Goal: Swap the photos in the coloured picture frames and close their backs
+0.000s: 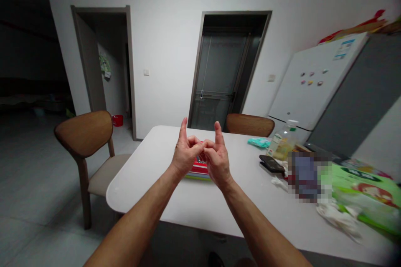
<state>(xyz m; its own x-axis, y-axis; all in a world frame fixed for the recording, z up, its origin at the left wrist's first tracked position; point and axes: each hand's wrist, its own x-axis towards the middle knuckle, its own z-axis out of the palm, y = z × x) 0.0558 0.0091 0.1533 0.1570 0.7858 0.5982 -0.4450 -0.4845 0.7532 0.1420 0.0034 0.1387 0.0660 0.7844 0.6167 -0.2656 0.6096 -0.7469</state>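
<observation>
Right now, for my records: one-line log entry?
left hand: one finger up | right hand: one finger up | red item: on table, partly hidden

Two hands (202, 156), fingertips meeting, white table (140, 167)

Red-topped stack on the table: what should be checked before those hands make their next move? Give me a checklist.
1. Red-topped stack away from the edges of the table: ok.
2. Stack in full view: not ok; the left hand and right hand partly cover it.
3. Both hands empty: cannot tell; the curled fingers hide what is between them.
4. Bottle standing, away from the hands: ok.
5. Black phone-like item away from the hands: ok.
</observation>
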